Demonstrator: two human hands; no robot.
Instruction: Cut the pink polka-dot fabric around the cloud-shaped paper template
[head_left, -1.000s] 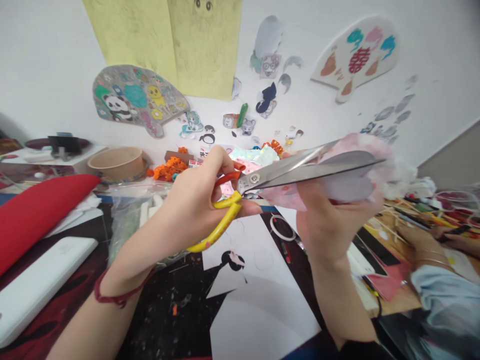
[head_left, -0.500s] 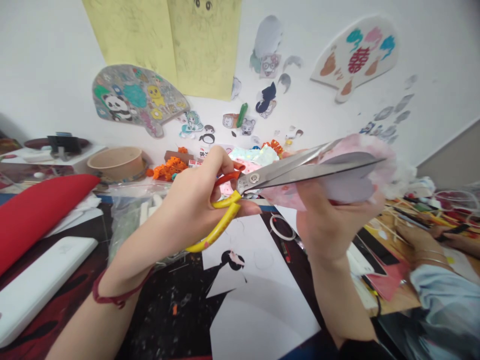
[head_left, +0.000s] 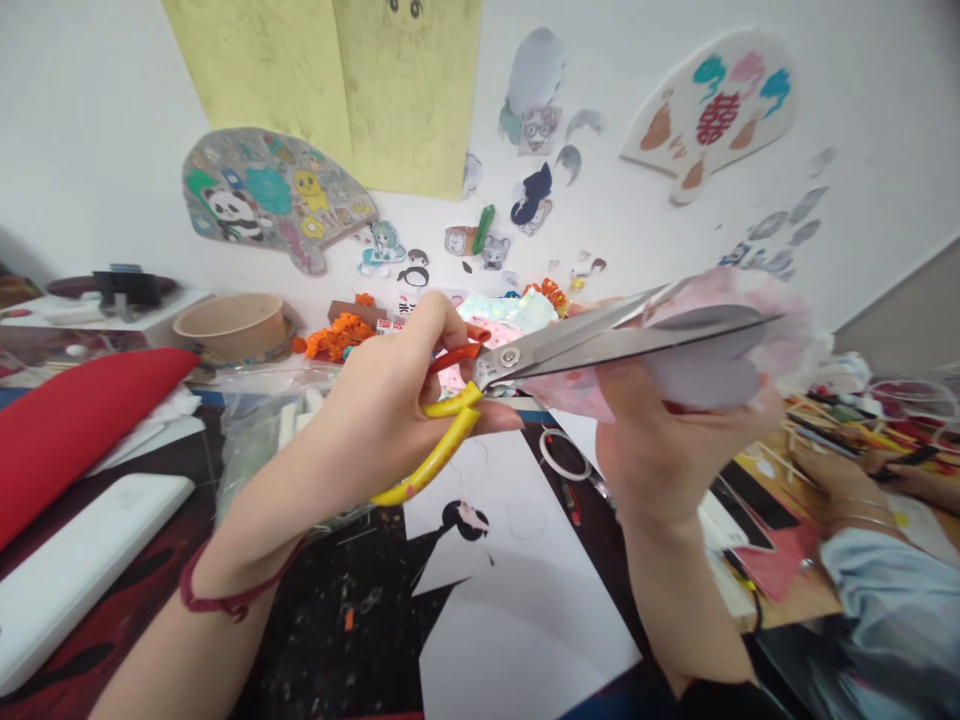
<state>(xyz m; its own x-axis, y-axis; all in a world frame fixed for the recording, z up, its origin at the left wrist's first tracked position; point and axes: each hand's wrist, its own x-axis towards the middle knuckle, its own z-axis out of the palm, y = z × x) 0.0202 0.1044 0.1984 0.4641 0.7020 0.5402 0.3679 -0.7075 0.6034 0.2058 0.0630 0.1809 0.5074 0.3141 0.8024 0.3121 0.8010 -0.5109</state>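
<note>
My left hand (head_left: 382, 400) grips the red and yellow handles of large metal scissors (head_left: 525, 355). The blades point right and stand slightly apart. My right hand (head_left: 660, 440) holds a pink, thin, crumpled sheet (head_left: 776, 310) with a grey rounded piece (head_left: 709, 370) against it. Both lie at the blades, and the lower blade crosses in front of the grey piece. Below the hands lie white sheets of paper (head_left: 517, 620) and a small black cutout with a pink patch (head_left: 466, 520).
A white box-like object (head_left: 90, 580) and a red object (head_left: 82, 430) lie at the left, near a beige bowl (head_left: 232, 325). Another person's hand (head_left: 840, 485) rests at the right. Decorated fans hang on the wall.
My right hand has shifted slightly right with the pink sheet and grey piece. The scissor tips have moved a little right too, while my left hand has hardly moved.
</note>
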